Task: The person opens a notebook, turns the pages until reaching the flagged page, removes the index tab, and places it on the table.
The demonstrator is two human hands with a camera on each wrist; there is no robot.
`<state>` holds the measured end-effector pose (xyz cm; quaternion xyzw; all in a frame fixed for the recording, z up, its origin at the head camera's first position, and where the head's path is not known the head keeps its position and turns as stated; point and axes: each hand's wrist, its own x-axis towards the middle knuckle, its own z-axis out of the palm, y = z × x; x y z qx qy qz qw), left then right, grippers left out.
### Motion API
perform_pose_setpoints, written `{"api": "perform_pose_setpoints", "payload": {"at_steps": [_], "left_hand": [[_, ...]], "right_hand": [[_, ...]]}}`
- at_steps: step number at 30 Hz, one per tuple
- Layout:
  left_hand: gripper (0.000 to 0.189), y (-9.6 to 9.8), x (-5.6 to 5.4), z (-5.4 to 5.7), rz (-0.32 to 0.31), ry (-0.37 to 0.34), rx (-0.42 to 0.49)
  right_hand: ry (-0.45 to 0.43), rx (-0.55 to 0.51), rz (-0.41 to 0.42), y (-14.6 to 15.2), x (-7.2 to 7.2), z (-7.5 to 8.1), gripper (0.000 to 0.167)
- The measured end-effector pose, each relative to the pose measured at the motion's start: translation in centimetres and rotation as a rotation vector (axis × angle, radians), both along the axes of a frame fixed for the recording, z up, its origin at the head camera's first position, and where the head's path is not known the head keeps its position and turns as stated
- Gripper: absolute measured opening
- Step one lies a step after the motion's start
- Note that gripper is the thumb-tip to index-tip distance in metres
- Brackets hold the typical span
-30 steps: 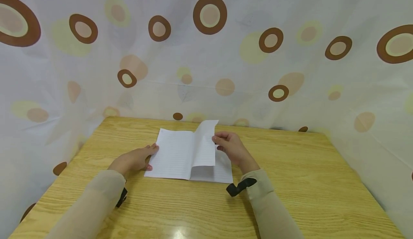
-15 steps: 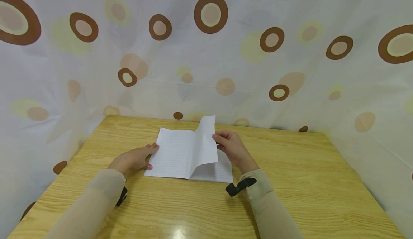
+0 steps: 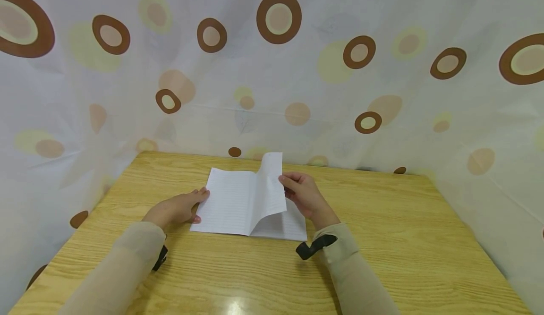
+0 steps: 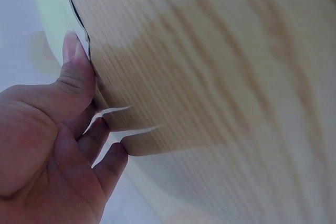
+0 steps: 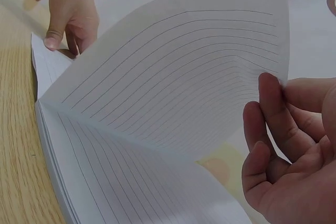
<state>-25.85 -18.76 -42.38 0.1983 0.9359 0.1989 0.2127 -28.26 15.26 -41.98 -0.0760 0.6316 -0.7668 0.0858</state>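
Observation:
A white lined notebook (image 3: 229, 201) lies spread on the wooden table. My left hand (image 3: 176, 208) holds its left edge; in the left wrist view the thumb (image 4: 76, 59) lies at that edge, with the other fingers bent beneath. On the other side, my right hand (image 3: 306, 197) pinches the outer edge of one raised page (image 3: 272, 187) between thumb and fingers. That page stands up from the spine in a curve, its ruled underside showing in the right wrist view. Below it, part of the right-hand page (image 3: 293, 225) is visible.
Yellowish wood-grain table (image 3: 403, 239) extends around the notebook on all sides. A white curtain (image 3: 297, 88) with brown and yellow circle patterns hangs behind the table and along its sides. Black straps (image 3: 316, 246) are worn at both wrists.
The raised page has bent a little further up and back, its near corner lifting. My right hand has barely shifted, still pinching the page; my left hand has stayed at the left edge.

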Motion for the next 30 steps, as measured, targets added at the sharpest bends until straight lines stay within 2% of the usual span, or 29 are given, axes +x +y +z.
{"api": "perform_pose_setpoints", "payload": {"at_steps": [21, 30], "left_hand": [[0.085, 0.06, -0.19, -0.06, 0.003, -0.005, -0.003], [0.082, -0.07, -0.05, -0.32, -0.001, 0.007, 0.015]], "right_hand": [[-0.045, 0.089, -0.064, -0.46, 0.27, 0.30, 0.007], [-0.051, 0.102, -0.060, -0.89, 0.01, -0.03, 0.014]]}}
